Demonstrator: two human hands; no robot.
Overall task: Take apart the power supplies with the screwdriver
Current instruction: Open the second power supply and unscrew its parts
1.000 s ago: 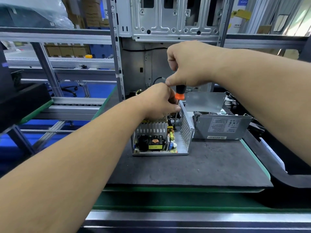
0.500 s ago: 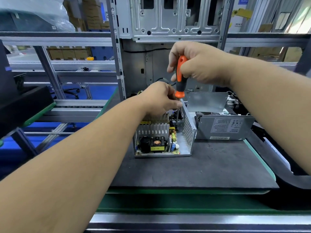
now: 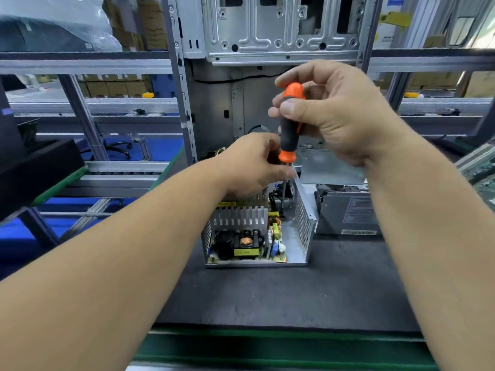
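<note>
Right hand [image 3: 332, 113] has shifted from a fist to fingertips pinching the screwdriver [image 3: 289, 124] handle, left hand [image 3: 251, 167] closed around its shaft over the open power supply [image 3: 257, 236]: spinning a screw loose, probably.

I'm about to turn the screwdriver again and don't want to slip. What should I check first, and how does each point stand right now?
1. Right hand grips the screwdriver handle: ok.
2. Left hand steadies the shaft at the top of the open power supply: ok.
3. Tip seated in a screw head: cannot tell, hidden among components.
4. Shaft near upright: ok.
5. Case sits flat on the black mat: ok.
6. Closed power supply stands apart from the work: ok.
</note>
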